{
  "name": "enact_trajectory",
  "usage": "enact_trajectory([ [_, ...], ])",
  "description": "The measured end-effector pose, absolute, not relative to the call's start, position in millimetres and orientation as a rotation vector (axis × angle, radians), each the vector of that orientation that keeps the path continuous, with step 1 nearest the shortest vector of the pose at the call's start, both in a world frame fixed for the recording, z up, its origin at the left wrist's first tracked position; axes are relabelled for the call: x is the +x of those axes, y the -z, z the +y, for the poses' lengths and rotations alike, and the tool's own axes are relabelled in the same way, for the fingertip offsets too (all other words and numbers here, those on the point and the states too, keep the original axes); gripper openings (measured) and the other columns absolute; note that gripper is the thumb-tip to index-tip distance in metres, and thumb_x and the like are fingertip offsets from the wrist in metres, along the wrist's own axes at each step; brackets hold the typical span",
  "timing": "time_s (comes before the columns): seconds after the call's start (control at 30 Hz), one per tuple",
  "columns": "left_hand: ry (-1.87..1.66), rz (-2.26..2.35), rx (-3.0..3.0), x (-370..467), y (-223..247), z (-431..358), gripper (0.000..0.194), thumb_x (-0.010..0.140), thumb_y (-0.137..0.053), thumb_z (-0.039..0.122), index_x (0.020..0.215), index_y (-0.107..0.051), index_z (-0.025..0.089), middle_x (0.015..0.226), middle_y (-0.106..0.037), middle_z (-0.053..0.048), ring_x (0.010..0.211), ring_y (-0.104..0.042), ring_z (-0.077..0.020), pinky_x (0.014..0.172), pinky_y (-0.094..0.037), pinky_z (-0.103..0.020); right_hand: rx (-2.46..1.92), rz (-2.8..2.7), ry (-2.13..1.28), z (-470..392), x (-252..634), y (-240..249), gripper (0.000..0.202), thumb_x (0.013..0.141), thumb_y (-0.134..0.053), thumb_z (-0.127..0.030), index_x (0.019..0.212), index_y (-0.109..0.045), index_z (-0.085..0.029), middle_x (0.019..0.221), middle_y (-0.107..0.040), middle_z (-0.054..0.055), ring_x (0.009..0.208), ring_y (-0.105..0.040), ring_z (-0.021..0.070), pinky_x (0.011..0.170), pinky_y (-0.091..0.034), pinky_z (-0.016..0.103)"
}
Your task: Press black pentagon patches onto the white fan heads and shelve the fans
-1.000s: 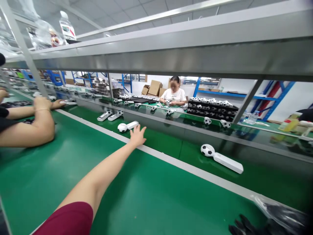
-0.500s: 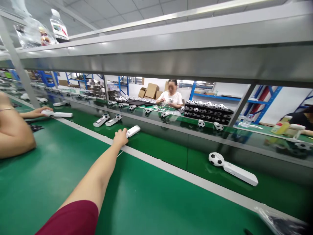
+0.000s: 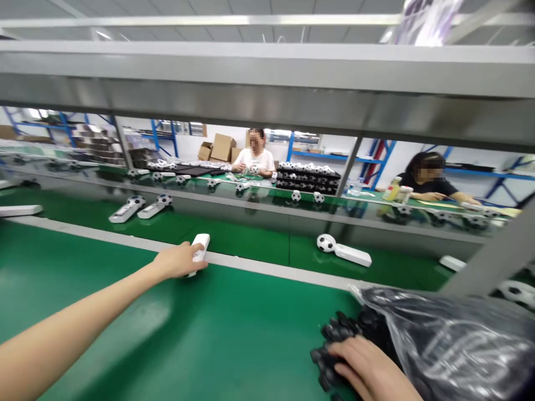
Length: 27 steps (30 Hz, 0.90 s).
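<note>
My left hand (image 3: 179, 260) is closed around a white handheld fan (image 3: 200, 245) with its handle end pointing up and away. Most of its round head is hidden under the fingers, over the near edge of the belt. Lower right, my right hand (image 3: 368, 362) has its curled fingertips in a heap of small black plastic parts (image 3: 334, 328); which part they grip is hard to see. This heap spills from the mouth of a clear plastic bag (image 3: 455, 334). Another fan (image 3: 343, 252) with a soccer-ball head lies on the belt ahead.
Two more fans (image 3: 154, 206) lie on the green belt (image 3: 251, 245) at left. A grey post (image 3: 493, 250) rises at right behind the bag. Overhead runs a metal shelf (image 3: 234, 106). Two people sit across the line, near stacked black trays (image 3: 308, 181) of ball-shaped heads.
My left hand has drawn the fan from the belt towards me and turned it. The view has swung right, bringing my right hand, the black parts and the bag into sight.
</note>
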<state>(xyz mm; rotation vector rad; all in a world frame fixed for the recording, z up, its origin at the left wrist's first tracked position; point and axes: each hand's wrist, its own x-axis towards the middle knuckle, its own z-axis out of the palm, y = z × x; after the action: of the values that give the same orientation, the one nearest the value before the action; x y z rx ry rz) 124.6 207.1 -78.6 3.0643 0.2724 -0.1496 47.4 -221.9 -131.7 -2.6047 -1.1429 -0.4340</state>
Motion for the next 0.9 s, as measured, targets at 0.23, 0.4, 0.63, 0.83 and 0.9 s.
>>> enact_trajectory([
  [0.23,0.454,-0.424,2.854,42.5,85.6,119.2,0.08,0.061,-0.061,0.035,0.132,-0.026,0.034,0.13,-0.039,-0.005,0.098,-0.055,-0.024,0.073,-0.046,-0.029,-2.624,-0.893,0.109,-210.6,36.7,122.9,0.015,0.087,-0.048,-0.012,0.095,-0.058,-0.019,0.089,-0.058,0.003,0.083,-0.055,0.0156,0.076,-0.046,0.027],
  [0.4,0.036,-0.705,2.988,34.7,94.8,65.1,0.048,0.062,-0.064,0.036,0.105,-0.051,0.019,0.112,-0.049,-0.011,0.105,-0.046,-0.0292,0.087,-0.039,-0.04,-2.751,-0.952,0.122,-203.0,35.7,111.6,0.024,0.083,-0.05,-0.004,0.101,-0.057,-0.019,0.091,-0.057,0.003,0.088,-0.05,0.0174,0.081,-0.041,0.031],
  [0.63,0.014,-0.519,2.869,53.4,112.4,37.0,0.05,0.069,-0.054,0.057,0.096,-0.048,0.016,0.091,-0.058,-0.008,0.087,-0.055,-0.0269,0.079,-0.043,-0.04,-2.811,-0.979,0.15,-173.4,52.1,93.6,0.011,0.084,-0.054,-0.009,0.086,-0.061,-0.016,0.081,-0.058,0.003,0.081,-0.048,0.0178,0.072,-0.039,0.027],
  [0.83,-0.061,-0.569,2.883,44.2,120.4,44.0,0.067,0.079,-0.045,0.05,0.133,-0.023,0.018,0.118,-0.05,-0.012,0.104,-0.05,-0.0278,0.08,-0.043,-0.036,-2.69,-0.914,0.084,-165.3,56.4,117.4,0.01,0.084,-0.055,-0.01,0.089,-0.059,-0.018,0.086,-0.06,0.0,0.08,-0.052,0.0158,0.073,-0.038,0.027],
  [0.9,0.003,-0.559,2.903,42.3,118.5,45.1,0.07,0.079,-0.044,0.051,0.136,-0.019,0.018,0.118,-0.051,-0.012,0.102,-0.051,-0.0281,0.079,-0.043,-0.037,-2.683,-0.888,0.124,-166.7,56.6,122.0,0.01,0.084,-0.056,-0.012,0.09,-0.06,-0.02,0.085,-0.062,-0.001,0.081,-0.051,0.0167,0.074,-0.036,0.03],
])
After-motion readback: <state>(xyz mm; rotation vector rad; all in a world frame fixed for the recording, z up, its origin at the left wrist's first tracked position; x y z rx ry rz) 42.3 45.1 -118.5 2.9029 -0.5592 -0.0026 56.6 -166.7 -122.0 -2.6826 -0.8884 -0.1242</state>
